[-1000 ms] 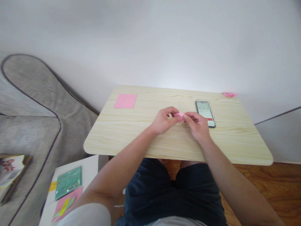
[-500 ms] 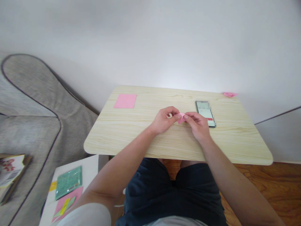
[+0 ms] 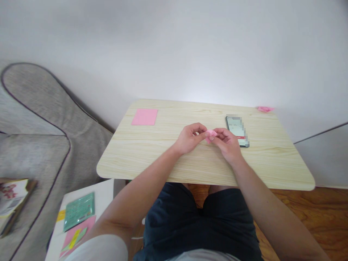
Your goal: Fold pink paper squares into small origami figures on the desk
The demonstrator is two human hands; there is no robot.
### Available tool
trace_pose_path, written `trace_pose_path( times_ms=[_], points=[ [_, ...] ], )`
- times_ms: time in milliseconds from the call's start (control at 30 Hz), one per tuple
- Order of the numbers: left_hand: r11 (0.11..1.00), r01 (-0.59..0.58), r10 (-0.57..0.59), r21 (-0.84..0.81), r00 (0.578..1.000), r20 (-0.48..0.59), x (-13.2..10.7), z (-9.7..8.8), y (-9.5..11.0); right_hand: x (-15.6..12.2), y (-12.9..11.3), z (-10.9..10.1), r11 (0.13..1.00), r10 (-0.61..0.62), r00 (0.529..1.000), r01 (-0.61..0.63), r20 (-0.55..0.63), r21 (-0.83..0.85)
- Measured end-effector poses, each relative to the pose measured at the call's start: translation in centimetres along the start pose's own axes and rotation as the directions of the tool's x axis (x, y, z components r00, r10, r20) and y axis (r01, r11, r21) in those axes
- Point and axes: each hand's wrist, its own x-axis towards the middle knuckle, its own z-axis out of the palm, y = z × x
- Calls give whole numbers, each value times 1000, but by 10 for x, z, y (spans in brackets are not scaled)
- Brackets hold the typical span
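A small piece of folded pink paper (image 3: pixel 210 135) is pinched between my two hands above the middle of the table. My left hand (image 3: pixel 191 138) grips its left side with thumb and forefinger. On the right side, the thumb and fingers of my right hand (image 3: pixel 227 143) are closed on the same paper. Fingertips cover part of the folds, so the exact shape cannot be made out. Close behind my right hand lies a phone (image 3: pixel 236 126) with a lit screen, partly hidden by the hand.
A flat pink paper square (image 3: pixel 144 117) lies at the table's (image 3: pixel 266 159) back left. A folded pink paper piece (image 3: pixel 265 109) rests at the back right corner. Left of the table are a white stand (image 3: pixel 103 190) with a green packet (image 3: pixel 79 211) and a grey sofa (image 3: pixel 32 152).
The pink paper's lower point has turned up and more folds show. My right thumb and fingers have shifted slightly left on it. My left hand stays nearly in place.
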Motion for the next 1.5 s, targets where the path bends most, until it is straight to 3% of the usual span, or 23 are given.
trace_pose_path(
  times_ms=[467, 700, 1000, 1500],
  points=[
    [1000, 16, -16, 19, 1000, 4, 1, 1, -1, 0, 0, -1, 1000, 7, 1000, -7, 13, 22],
    [996, 59, -58, -70, 998, 16, 1, 1, -5, 0, -1, -3, 995, 60, 997, -64, 53, 70],
    [990, 32, -30, -140, 999, 20, 2, 0, -7, 2, 1, -7, 998, 63, 995, -64, 75, 14],
    [991, 90, -85, -98, 995, 51, 1, -1, -6, 2, 2, -7, 997, 65, 994, -68, 90, 27]
  ],
)
